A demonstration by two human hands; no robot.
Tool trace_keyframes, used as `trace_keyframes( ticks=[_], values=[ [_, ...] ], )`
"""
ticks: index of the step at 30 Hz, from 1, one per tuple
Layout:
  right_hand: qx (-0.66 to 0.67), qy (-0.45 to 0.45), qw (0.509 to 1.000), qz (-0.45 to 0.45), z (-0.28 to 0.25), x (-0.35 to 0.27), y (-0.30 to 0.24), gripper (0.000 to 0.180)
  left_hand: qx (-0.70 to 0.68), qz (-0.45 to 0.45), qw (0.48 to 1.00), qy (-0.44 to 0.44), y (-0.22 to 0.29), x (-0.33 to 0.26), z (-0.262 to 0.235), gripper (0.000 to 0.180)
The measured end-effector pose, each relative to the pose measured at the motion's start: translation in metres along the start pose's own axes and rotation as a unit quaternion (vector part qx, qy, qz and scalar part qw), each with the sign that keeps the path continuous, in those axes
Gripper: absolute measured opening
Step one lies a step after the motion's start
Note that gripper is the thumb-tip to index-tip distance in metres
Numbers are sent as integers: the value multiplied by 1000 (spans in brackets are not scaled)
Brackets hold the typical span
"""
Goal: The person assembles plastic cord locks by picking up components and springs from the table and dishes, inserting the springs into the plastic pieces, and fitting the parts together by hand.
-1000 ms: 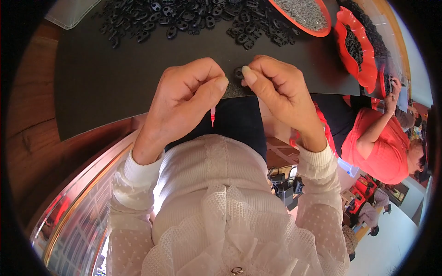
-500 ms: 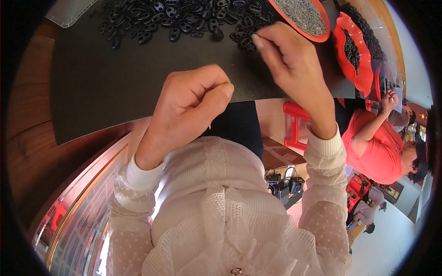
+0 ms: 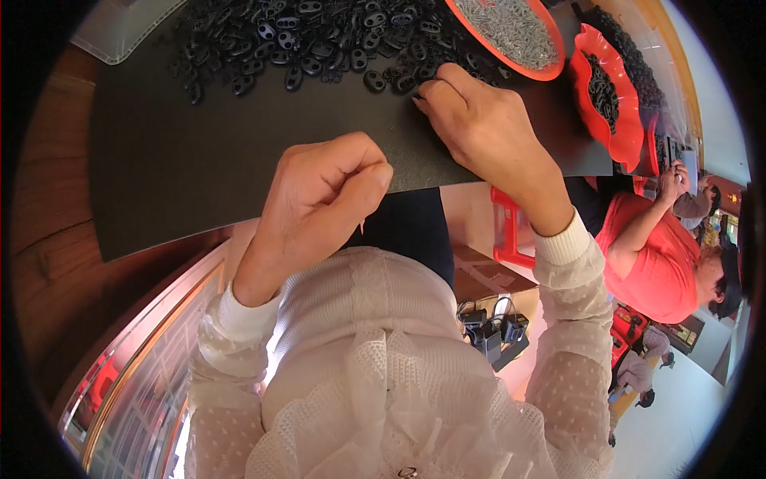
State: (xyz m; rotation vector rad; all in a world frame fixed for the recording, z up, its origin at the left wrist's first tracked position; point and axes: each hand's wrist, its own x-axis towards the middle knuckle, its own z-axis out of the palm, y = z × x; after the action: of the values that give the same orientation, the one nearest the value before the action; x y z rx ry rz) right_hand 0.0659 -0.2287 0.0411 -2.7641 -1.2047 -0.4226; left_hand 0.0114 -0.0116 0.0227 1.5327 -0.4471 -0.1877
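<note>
My left hand (image 3: 323, 180) is closed over the near edge of the dark work board (image 3: 199, 160). Its thumb presses against the curled index finger, and whatever it holds is hidden. My right hand (image 3: 487, 120) is beside the near right edge of a pile of small black oval pieces with two holes (image 3: 319, 48). Its back is turned up and its fingers are bent inward, with the fingertips low by the board. I cannot make out what is between them.
An orange-red plate (image 3: 549, 73) of small silvery metal parts and a wavy red dish (image 3: 626, 148) of black parts stand at right. A clear tub (image 3: 116, 52) is far left. A person in red (image 3: 654, 255) works at right; a red stool (image 3: 504, 231) stands below the board.
My right hand has turned its back upward and its fingertips have come left and down from the pile's right side. My left hand stays closed. The whole view has shifted slightly.
</note>
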Motion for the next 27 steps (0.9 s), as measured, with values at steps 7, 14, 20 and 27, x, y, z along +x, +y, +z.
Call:
trace_keyframes(
  ticks=[7, 14, 20, 27],
  values=[
    [391, 101, 898, 177, -4, -4, -17, 15, 70, -49, 996, 6, 6, 3, -1, 6],
    [701, 4, 634, 328, -26, -4, -37, 19, 354, 244, 899, 82, 13, 20, 9, 29],
    [707, 16, 631, 319, -15, -10, -39, 20, 418, 280, 864, 27, 12, 32, 8, 25],
    [603, 31, 740, 296, -8, -9, -39, 17, 506, 266, 820, -15, 17, 38, 15, 24]
  ],
)
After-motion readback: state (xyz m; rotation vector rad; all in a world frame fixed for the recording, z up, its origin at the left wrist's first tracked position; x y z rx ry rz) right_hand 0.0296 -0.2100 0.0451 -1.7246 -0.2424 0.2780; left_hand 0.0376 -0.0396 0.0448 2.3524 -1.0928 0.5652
